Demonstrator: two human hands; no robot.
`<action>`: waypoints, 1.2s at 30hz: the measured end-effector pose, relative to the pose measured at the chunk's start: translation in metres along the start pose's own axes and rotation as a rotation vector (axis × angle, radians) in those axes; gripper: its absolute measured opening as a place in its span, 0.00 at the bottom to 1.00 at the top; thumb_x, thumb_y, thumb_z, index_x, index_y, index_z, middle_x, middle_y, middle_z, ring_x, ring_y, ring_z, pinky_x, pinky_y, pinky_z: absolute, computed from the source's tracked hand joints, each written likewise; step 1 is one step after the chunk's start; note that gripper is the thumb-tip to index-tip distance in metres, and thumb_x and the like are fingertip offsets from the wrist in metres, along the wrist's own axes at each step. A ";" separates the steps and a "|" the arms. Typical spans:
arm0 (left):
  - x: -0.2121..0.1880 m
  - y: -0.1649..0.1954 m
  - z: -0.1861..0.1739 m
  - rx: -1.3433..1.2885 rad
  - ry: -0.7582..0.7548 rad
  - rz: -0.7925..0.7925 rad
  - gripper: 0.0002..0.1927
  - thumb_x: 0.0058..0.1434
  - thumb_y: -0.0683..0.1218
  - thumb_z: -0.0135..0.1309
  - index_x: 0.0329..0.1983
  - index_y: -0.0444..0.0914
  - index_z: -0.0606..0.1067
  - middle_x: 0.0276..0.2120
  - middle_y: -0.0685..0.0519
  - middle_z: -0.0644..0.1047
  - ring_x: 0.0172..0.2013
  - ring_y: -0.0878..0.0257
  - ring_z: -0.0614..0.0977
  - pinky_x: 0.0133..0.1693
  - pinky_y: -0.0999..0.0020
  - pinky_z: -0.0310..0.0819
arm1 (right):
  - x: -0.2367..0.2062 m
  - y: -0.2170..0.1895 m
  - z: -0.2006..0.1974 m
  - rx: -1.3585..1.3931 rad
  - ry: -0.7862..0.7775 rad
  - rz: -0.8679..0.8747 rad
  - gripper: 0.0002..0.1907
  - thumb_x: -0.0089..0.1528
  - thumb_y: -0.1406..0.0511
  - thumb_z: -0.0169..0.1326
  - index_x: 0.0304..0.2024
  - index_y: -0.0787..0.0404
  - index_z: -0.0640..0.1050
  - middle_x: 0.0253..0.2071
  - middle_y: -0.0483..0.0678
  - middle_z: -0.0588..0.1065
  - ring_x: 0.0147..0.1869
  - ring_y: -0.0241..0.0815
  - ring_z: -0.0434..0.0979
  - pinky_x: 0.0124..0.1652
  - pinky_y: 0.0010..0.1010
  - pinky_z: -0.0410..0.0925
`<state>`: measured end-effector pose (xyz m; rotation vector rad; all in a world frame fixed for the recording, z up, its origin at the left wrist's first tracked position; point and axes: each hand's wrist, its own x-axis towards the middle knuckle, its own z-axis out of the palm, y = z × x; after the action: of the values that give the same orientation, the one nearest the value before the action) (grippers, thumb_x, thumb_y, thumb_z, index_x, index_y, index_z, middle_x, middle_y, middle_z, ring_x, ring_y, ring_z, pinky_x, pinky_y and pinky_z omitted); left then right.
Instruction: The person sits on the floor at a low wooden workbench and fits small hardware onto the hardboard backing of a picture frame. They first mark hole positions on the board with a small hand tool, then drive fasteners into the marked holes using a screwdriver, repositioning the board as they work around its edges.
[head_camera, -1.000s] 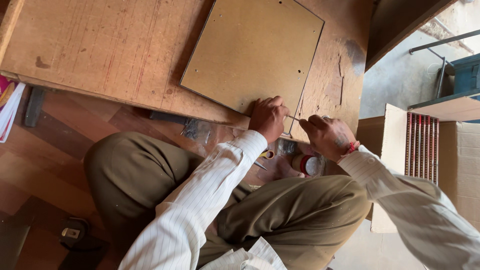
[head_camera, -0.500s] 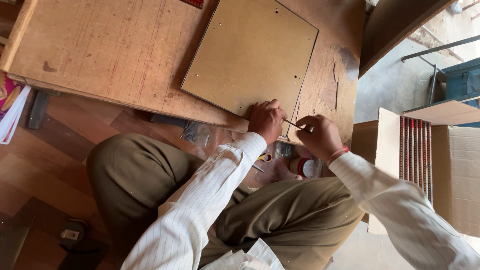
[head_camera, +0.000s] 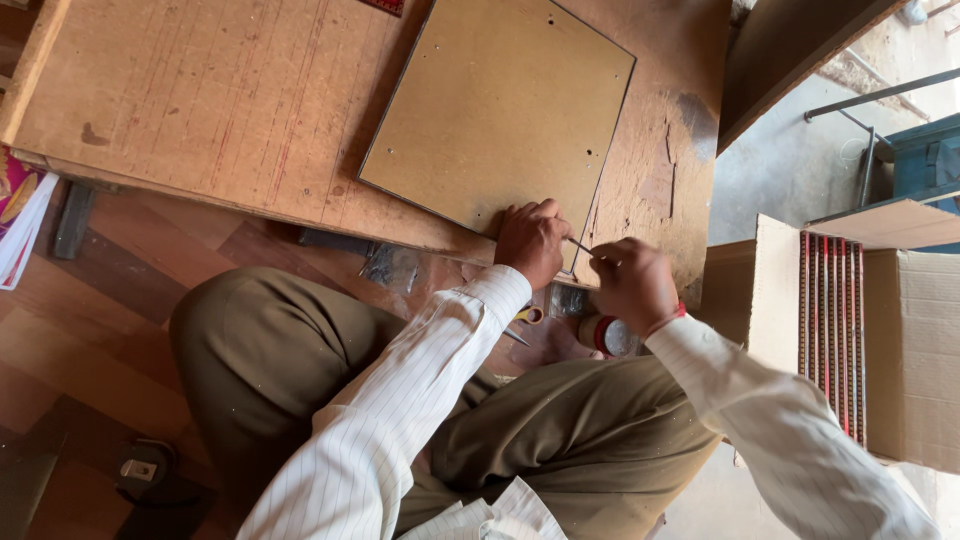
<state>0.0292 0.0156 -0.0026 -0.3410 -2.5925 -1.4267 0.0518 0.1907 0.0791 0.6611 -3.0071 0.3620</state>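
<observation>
A flat brown hardboard panel (head_camera: 500, 110) with small holes lies on a low wooden work table (head_camera: 200, 100). My left hand (head_camera: 530, 240) presses down on the panel's near corner, fingers curled on the board. My right hand (head_camera: 632, 285) is closed on a thin metal tool (head_camera: 580, 246) whose tip points at the panel's corner, right beside my left fingers. Both hands nearly touch. My knees in olive trousers sit below the table edge.
An open cardboard box (head_camera: 900, 340) with red-striped items (head_camera: 828, 330) stands at the right. Scissors with yellow handles (head_camera: 527, 318) and a small round tin (head_camera: 610, 335) lie on the floor under my hands. A dark wooden plank (head_camera: 790, 50) leans at the upper right.
The view has shifted slightly. My right hand has moved a little closer to my left hand at the panel's corner; my left hand stays pressed on the board.
</observation>
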 end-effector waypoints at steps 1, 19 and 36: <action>0.000 -0.001 0.000 -0.005 0.001 0.003 0.12 0.53 0.36 0.53 0.30 0.45 0.84 0.36 0.55 0.77 0.45 0.56 0.78 0.49 0.57 0.66 | 0.004 0.004 0.001 0.299 -0.036 0.324 0.06 0.58 0.68 0.61 0.38 0.60 0.84 0.33 0.49 0.79 0.31 0.44 0.75 0.30 0.33 0.68; 0.005 -0.003 -0.010 0.022 -0.039 0.046 0.12 0.48 0.32 0.56 0.31 0.39 0.83 0.40 0.49 0.77 0.44 0.52 0.81 0.48 0.55 0.74 | 0.035 0.025 -0.011 -0.236 -0.236 -0.297 0.05 0.58 0.68 0.60 0.37 0.60 0.84 0.36 0.51 0.79 0.35 0.47 0.81 0.34 0.34 0.73; 0.010 -0.009 -0.010 -0.011 -0.026 0.070 0.11 0.50 0.35 0.57 0.34 0.39 0.83 0.42 0.49 0.77 0.44 0.51 0.80 0.47 0.54 0.72 | 0.048 0.002 -0.025 -0.121 -0.334 0.005 0.02 0.59 0.68 0.62 0.34 0.61 0.83 0.31 0.50 0.79 0.30 0.41 0.79 0.28 0.30 0.71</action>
<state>0.0172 0.0035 -0.0024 -0.4508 -2.5670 -1.4226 0.0075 0.1788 0.1076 0.7736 -3.3084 0.0719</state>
